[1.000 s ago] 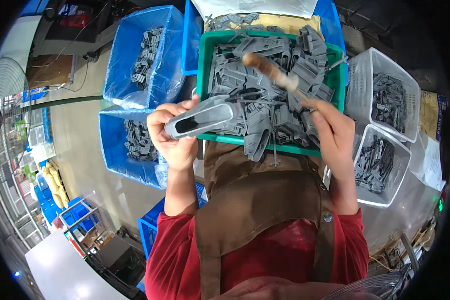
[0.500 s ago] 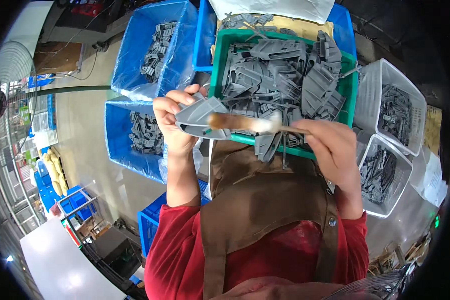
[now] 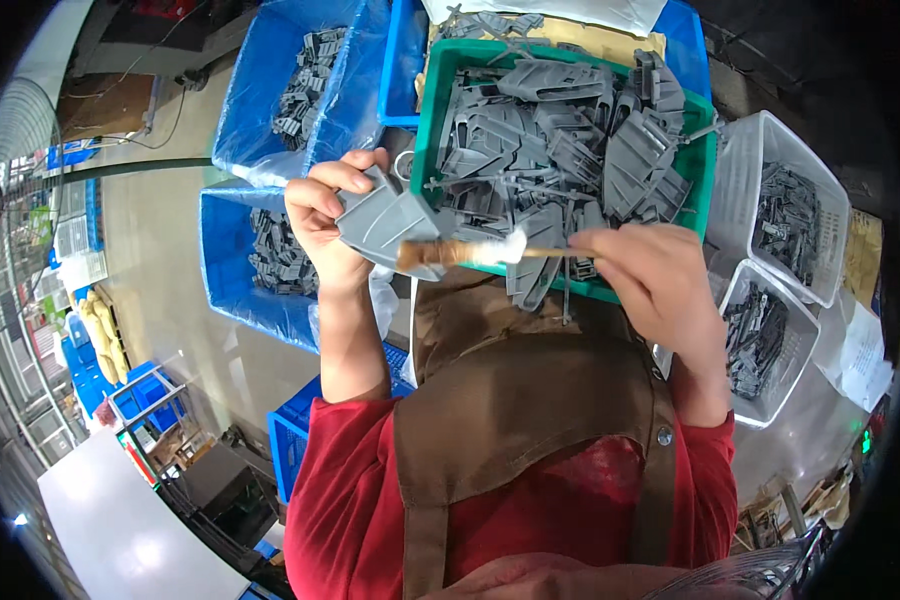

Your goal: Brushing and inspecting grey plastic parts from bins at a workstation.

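My left hand [image 3: 328, 215] is closed on the edge of a grey plastic part [image 3: 388, 218], a wedge-shaped moulded piece held up left of the green crate [image 3: 425, 135]. In my right hand [image 3: 660, 280] I pinch the thin handle of a stick-like tool [image 3: 470, 252]. It has a white wrapped middle and a thicker brown end, smeared by motion, so its exact kind is unclear. The brown end lies across the lower edge of the grey part; whether it touches cannot be told. Many similar grey parts [image 3: 638, 165] are heaped in the crate, some jutting over its near rim.
Two blue bins [image 3: 240, 100] lined with clear plastic hold small grey pieces at the left. Two white baskets [image 3: 832, 250] with thin dark grey pieces stand at the right. A blue crate [image 3: 282, 440] sits beside my left elbow. Brown cardboard [image 3: 640, 45] lies behind the green crate.
My left hand has tilted the grey part, so its broad face shows more. The tool's brown end has shifted slightly left and down along the part, with my right hand following.
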A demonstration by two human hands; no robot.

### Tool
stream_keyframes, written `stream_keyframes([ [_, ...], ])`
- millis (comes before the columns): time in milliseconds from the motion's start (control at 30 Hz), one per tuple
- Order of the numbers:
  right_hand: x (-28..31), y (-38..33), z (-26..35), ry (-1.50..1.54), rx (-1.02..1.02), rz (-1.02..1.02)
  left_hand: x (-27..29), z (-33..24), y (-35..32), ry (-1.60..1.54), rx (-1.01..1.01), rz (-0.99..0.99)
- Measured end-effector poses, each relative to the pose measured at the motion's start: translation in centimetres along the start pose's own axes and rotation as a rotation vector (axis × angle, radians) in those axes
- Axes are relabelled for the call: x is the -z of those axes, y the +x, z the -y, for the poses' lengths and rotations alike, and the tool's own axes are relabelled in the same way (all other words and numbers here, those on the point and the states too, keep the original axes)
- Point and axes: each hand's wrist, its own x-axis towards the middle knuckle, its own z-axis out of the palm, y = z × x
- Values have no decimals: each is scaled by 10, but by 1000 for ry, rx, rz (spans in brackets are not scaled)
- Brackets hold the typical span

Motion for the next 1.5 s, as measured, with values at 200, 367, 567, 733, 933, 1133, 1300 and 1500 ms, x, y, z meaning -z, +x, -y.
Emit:
stream_keyframes([
  [200,13,-5,1,18,19,96,6,-3,-3,18,21,-59],
  [367,-5,2,0,-79,24,11,3,-1,-6,-18,75,-108],
  [567,8,-1,-1,-140,76,105,1,-3,-15,31,141,-151],
  [733,-1,7,-2,-153,86,36,-1,-1,-17,-37,167,-178],
  [933,1,6,3,-38,37,57,-10,-4,-16,-155,191,-179],
  [1133,1,7,3,-159,73,124,0,0,-18,-220,183,-190],
  [1300,-8,14,1,-94,73,41,4,-5,-19,-87,180,-185],
  [1500,14,-11,-14,15,-42,96,130,-76,-28,816,-10,-479],
])
